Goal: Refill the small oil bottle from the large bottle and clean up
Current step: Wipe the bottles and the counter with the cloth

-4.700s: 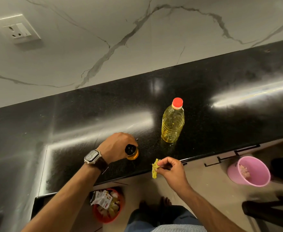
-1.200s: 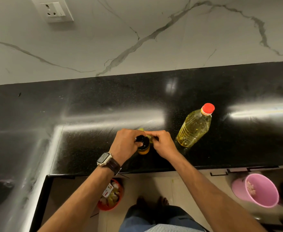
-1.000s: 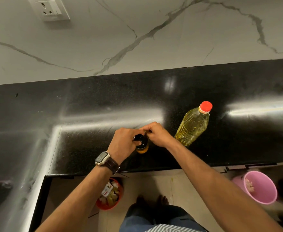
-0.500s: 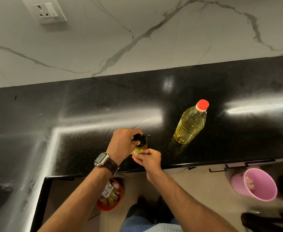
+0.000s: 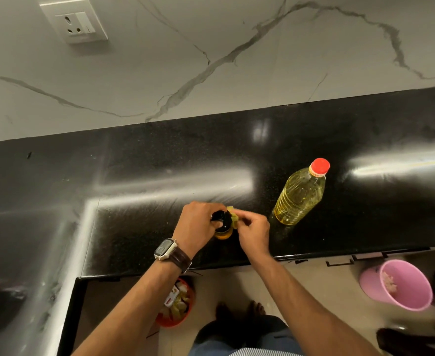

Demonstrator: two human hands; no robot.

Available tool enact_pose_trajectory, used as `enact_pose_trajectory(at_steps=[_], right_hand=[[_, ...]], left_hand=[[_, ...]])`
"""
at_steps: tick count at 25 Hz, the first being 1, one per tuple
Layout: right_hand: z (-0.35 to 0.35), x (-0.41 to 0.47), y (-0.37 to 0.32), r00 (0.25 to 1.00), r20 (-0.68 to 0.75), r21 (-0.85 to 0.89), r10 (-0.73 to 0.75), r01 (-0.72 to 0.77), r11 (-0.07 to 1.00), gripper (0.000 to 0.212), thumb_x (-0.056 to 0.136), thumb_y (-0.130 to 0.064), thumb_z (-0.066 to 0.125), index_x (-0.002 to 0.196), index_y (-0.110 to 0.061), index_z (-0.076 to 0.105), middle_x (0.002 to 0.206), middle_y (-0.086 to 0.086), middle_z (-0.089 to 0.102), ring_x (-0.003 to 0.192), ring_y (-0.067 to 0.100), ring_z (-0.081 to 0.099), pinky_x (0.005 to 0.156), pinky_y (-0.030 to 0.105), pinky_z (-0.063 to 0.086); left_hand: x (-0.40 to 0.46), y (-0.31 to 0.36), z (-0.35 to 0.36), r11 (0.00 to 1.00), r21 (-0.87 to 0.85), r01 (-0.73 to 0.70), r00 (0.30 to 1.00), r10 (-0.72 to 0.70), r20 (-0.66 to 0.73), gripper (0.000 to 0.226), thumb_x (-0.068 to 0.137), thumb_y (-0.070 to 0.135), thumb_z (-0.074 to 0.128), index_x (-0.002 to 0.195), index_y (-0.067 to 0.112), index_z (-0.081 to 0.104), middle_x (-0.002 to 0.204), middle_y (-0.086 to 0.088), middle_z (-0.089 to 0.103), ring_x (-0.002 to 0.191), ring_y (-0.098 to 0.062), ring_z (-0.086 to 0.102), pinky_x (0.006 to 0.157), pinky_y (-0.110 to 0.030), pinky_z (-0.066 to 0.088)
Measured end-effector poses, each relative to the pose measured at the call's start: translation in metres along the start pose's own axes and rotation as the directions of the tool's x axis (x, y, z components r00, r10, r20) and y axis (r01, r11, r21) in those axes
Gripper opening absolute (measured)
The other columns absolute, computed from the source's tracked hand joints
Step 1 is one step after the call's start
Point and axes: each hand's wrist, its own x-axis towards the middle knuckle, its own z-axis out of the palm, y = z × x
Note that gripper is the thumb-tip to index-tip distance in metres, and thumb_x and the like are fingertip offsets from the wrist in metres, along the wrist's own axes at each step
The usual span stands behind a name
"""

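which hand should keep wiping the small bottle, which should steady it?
Right hand wipes: it pinches the yellow cloth against the small oil bottle. Left hand steadies: it grips the bottle's black top on the counter.

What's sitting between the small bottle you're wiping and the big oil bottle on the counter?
In the head view, only the right hand with the yellow cloth lies between the small bottle and the large bottle; past the hand, bare black counter.

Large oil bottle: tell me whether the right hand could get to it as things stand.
Probably yes. The large oil bottle stands upright just right of the right hand with bare countertop between, but that hand pinches a yellow cloth it must drop first.
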Motion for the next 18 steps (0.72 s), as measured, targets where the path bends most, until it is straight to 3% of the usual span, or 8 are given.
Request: enact_pose_trajectory(at_steps=[3, 6, 9, 11, 13, 14, 16, 18], right_hand=[[-0.001, 0.037, -0.017, 0.947, 0.297, -0.139, -0.122, 0.169, 0.976, 0.046, 0.080, 0.013, 0.060, 0.107, -0.017, 0.082, 0.106, -0.004, 0.080, 0.105, 0.004, 0.073, 0.095, 0.021, 0.056], [-0.005, 0.065, -0.017, 0.831, 0.555, -0.270, -0.047, 0.233, 0.934, 0.036, 0.081, 0.007, 0.067, 0.098, -0.020, 0.084, 0.091, -0.009, 0.080, 0.090, 0.002, 0.073, 0.084, 0.027, 0.058], [-0.005, 0.049, -0.003, 0.884, 0.468, -0.312, -0.004, 0.169, 0.935, 0.029, 0.083, 0.002, 0.069, 0.088, -0.022, 0.085, 0.074, -0.013, 0.076, 0.073, -0.001, 0.069, 0.069, 0.024, 0.055], [-0.003, 0.025, 0.005, 0.964, 0.265, -0.330, 0.020, 0.071, 0.941, 0.026, 0.083, -0.002, 0.070, 0.086, -0.023, 0.085, 0.076, -0.009, 0.077, 0.073, 0.004, 0.070, 0.066, 0.026, 0.056], [0.000, -0.001, 0.017, 0.987, 0.088, -0.313, 0.133, -0.099, 0.945, 0.017, 0.082, -0.008, 0.075, 0.084, -0.022, 0.084, 0.076, -0.008, 0.077, 0.074, 0.007, 0.071, 0.065, 0.028, 0.057], [0.000, -0.013, 0.019, 0.972, 0.072, -0.234, 0.224, -0.202, 0.951, 0.014, 0.080, -0.008, 0.078, 0.082, -0.022, 0.084, 0.076, -0.006, 0.078, 0.077, 0.010, 0.073, 0.069, 0.030, 0.060], [-0.001, -0.032, 0.020, 0.914, 0.172, 0.015, 0.368, -0.376, 0.927, 0.019, 0.076, -0.002, 0.079, 0.080, -0.020, 0.084, 0.080, 0.001, 0.080, 0.086, 0.021, 0.077, 0.080, 0.036, 0.064], [-0.012, -0.049, 0.018, 0.905, 0.244, 0.143, 0.348, -0.388, 0.910, 0.025, 0.078, 0.008, 0.075, 0.084, -0.014, 0.083, 0.084, 0.006, 0.080, 0.087, 0.022, 0.077, 0.076, 0.034, 0.063]], left_hand=[[0.001, -0.001, 0.002, 1.000, 0.026, 0.008, 1.000, -0.008, -0.012, 0.044, 0.078, 0.018, 0.089, 0.119, 0.029, 0.078, 0.102, 0.001, 0.081, 0.095, -0.020, 0.076, 0.091, -0.037, 0.058], [0.001, -0.001, 0.003, 1.000, 0.028, 0.003, 1.000, -0.002, -0.014, 0.041, 0.078, 0.020, 0.088, 0.116, 0.031, 0.078, 0.099, 0.004, 0.081, 0.093, -0.018, 0.075, 0.090, -0.036, 0.058], [-0.001, -0.002, 0.002, 1.000, -0.007, -0.005, 1.000, 0.005, -0.018, 0.037, 0.079, 0.017, 0.088, 0.113, 0.029, 0.079, 0.099, 0.005, 0.081, 0.095, -0.017, 0.075, 0.090, -0.035, 0.058], [0.000, -0.003, 0.002, 1.000, -0.012, -0.009, 0.999, 0.009, -0.033, 0.037, 0.082, 0.016, 0.086, 0.116, 0.027, 0.079, 0.104, 0.002, 0.081, 0.099, -0.018, 0.075, 0.094, -0.035, 0.058], [0.000, -0.004, 0.003, 1.000, -0.008, -0.012, 0.999, 0.012, -0.031, 0.038, 0.083, 0.016, 0.085, 0.120, 0.026, 0.077, 0.108, 0.002, 0.080, 0.102, -0.018, 0.074, 0.096, -0.034, 0.057], [0.000, -0.005, 0.004, 1.000, -0.008, -0.021, 0.999, 0.020, -0.031, 0.039, 0.083, 0.016, 0.085, 0.120, 0.026, 0.077, 0.108, 0.002, 0.080, 0.101, -0.017, 0.074, 0.096, -0.033, 0.056], [-0.001, -0.007, 0.005, 0.999, 0.012, -0.042, 0.999, 0.042, -0.035, 0.039, 0.081, 0.016, 0.086, 0.118, 0.027, 0.077, 0.107, 0.004, 0.080, 0.099, -0.018, 0.074, 0.093, -0.035, 0.058], [-0.002, -0.007, 0.006, 0.998, 0.032, -0.050, 0.998, 0.051, -0.032, 0.040, 0.080, 0.015, 0.086, 0.116, 0.028, 0.075, 0.107, 0.005, 0.078, 0.098, -0.019, 0.074, 0.088, -0.038, 0.060]])
